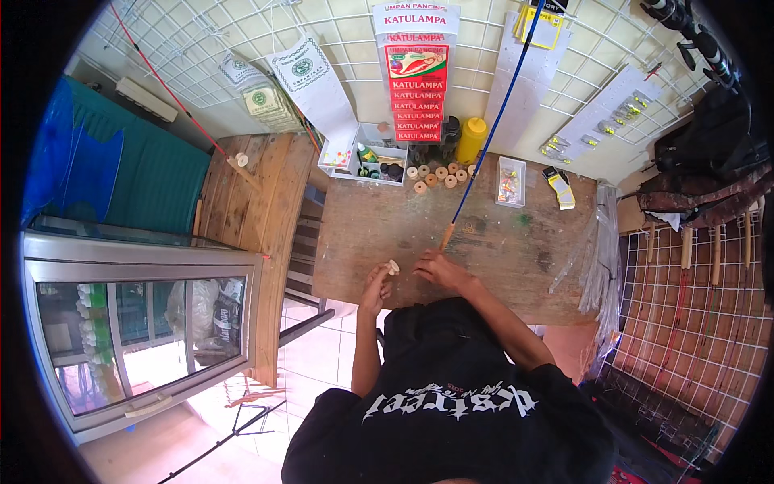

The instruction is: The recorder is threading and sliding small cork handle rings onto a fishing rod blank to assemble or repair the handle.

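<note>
pale spool-like piece: in left hand's fingertips | slim rod: blue, tan-handled, slanting, handle at right hand

Blue rod w/ tan hndl, beige wood pc.

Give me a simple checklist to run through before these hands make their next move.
1. Left hand has the pale wooden piece: ok, held at the fingertips.
2. Right hand grips the blue rod firmly: cannot tell; it is at the handle's lower end.
3. Left hand free: not ok, it is occupied.
4. Round wooden pieces out of the way: ok, grouped toward the table's back.
5. White box clear of both hands: ok, it sits apart, farther back and right.
</note>
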The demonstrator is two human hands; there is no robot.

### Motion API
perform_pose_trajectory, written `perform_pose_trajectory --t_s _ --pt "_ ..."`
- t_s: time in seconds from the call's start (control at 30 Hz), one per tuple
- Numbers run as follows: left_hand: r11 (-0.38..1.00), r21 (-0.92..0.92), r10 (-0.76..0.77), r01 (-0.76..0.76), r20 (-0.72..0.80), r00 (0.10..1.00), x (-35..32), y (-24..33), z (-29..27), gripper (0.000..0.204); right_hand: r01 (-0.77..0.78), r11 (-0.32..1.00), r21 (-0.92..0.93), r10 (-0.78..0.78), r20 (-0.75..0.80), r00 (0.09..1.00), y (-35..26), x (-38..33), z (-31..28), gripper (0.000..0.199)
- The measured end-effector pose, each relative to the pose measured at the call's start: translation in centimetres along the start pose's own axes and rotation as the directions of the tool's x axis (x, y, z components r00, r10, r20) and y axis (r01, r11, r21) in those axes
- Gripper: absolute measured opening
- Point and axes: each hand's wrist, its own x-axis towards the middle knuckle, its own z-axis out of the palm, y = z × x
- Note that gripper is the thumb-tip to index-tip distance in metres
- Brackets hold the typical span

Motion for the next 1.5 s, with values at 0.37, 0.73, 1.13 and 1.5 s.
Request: perform_pose_trajectory --t_s 0.37,0.73,1.13,1.5 --pt "0.963 -0.248 0.058 -0.102 -0.179 0.982 0.0 -0.9 -0.8 0.028 -0.164 0.978 0.129 0.174 -0.072 0.982 0.1 0.7 0.0 0.02" --pt "0.895 -0.298 0.218 -0.333 -0.36 0.907 -0.1 2.3 1.0 0.03 -0.125 0.945 0.302 0.148 -0.055 0.987 -1.7 1.7 0.4 0.017" --pt "0.806 0.333 0.592 -0.489 -0.489 0.641 0.8 2.3 -1.2 0.024 -0.118 0.894 0.431 0.184 -0.113 0.976 -1.9 1.8 0.4 0.013" --pt "0.744 0.649 0.048 -0.157 0.182 0.982 -1.9 2.8 -2.3 0.037 -0.122 0.864 0.489 0.273 -0.25 0.929 -1.0 2.8 1.0 0.012"
